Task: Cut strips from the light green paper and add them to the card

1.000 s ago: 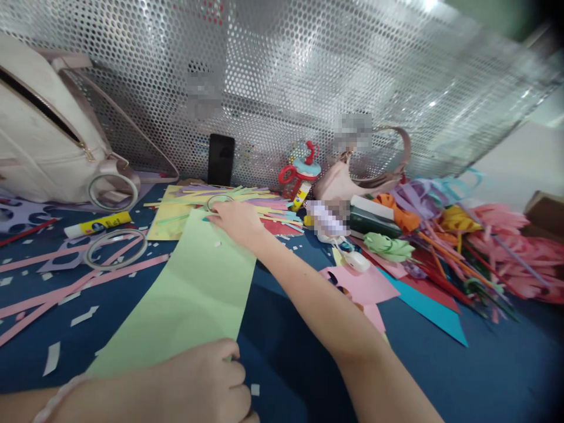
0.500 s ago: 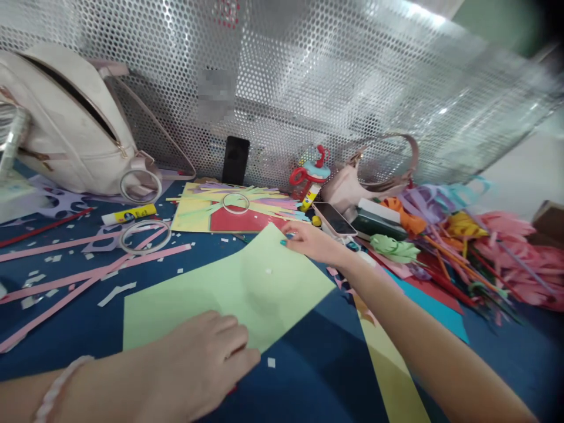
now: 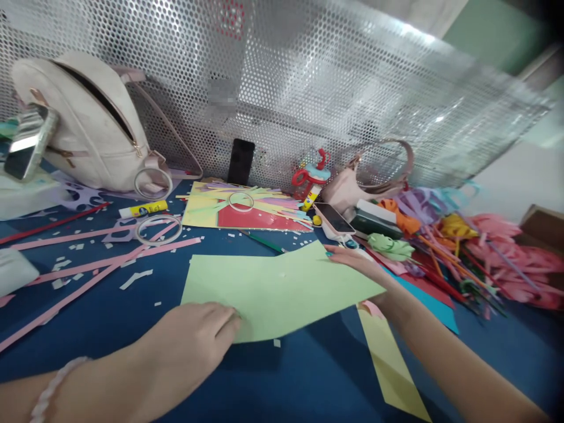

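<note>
Pale green paper [image 3: 273, 291], 1 side raised.

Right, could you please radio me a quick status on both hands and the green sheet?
Left hand on the green sheet, near-left side. Right hand at its lifted right side. One small white scrap lying on top.

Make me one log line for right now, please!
left hand: on light-green sheet | right hand: holding its raised right side | beyond: red sheet under paper strips

Upper glare — dark top-right corner
</note>
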{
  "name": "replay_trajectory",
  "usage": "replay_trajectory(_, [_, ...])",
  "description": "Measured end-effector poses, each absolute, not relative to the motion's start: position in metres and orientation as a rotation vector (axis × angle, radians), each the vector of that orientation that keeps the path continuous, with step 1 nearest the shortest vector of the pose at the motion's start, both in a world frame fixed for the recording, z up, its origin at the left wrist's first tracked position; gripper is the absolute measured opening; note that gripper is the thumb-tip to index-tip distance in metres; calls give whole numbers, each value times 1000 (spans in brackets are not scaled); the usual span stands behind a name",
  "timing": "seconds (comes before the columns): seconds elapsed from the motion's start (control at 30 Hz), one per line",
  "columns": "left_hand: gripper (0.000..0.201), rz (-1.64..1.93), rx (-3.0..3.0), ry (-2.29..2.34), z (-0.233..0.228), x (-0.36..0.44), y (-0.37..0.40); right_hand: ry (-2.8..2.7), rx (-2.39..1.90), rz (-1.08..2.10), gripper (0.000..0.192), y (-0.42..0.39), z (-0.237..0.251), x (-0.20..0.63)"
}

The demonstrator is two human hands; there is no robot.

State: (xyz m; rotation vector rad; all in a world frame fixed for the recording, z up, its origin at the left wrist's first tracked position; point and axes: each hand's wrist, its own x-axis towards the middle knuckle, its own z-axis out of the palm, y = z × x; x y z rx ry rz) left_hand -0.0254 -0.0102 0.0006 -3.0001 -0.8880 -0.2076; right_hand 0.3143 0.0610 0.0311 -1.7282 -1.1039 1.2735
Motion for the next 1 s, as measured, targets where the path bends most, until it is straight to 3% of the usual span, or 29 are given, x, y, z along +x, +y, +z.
replay_trajectory(0.13, [48, -163, -2823, -854, 0, -32, -3, -1424, -1715, 969, 41, 53, 44, 316])
replay_trajectory(0.3, [33, -70, -2766, -887, 0, -25, -3, -2316, -1369, 332, 19, 16, 55, 283])
replay_trajectory(0.47, [20, -45, -2856, -828, -8, -17, -9, -2970, -1007, 313, 13, -12, 33, 233])
replay_trajectory(0.73, [16, -158, -3102, -1069, -5, -23, -15, -2958, -1039, 338, 26, -5, 22, 229])
replay_trajectory(1.0, [20, -35, -3270, -1134, -2, -25, -15, -2979, -1205, 581, 12, -1, 39, 226])
